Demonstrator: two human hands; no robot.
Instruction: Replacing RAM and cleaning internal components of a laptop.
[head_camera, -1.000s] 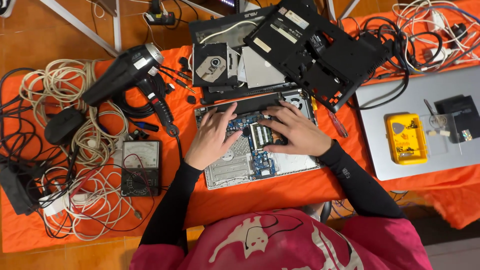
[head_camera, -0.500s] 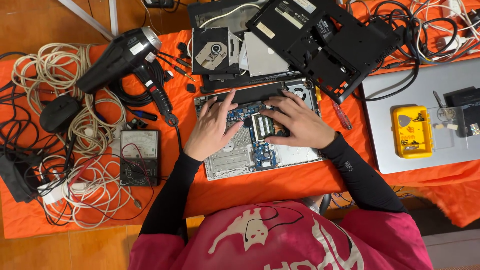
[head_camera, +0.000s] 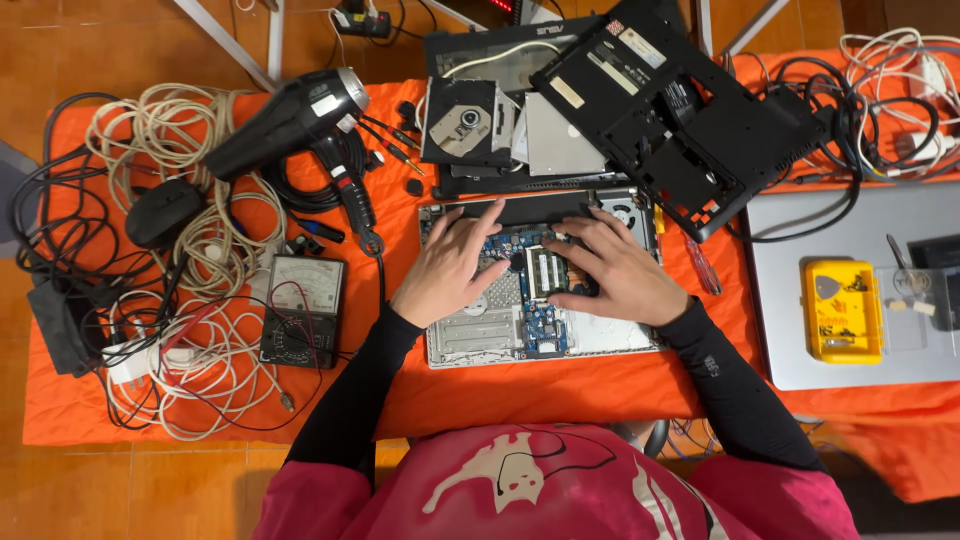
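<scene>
Both bare hands rest on the opened silver laptop base with its blue circuit board exposed, which lies at the middle of the orange-covered table, just in front of the person. The left hand lies flat with fingers spread, its grip wide and holding nothing; the right hand curls over the small green memory module, fingertips pressing at its edges, though whether it is pinched I cannot tell. The risk I see is bare skin on live contacts: static or a sideways push could damage the module or bend its slot clips. The red-handled screwdriver lies just beside the right wrist and could be knocked off, and the tangle of white cables lies near the left elbow.
</scene>
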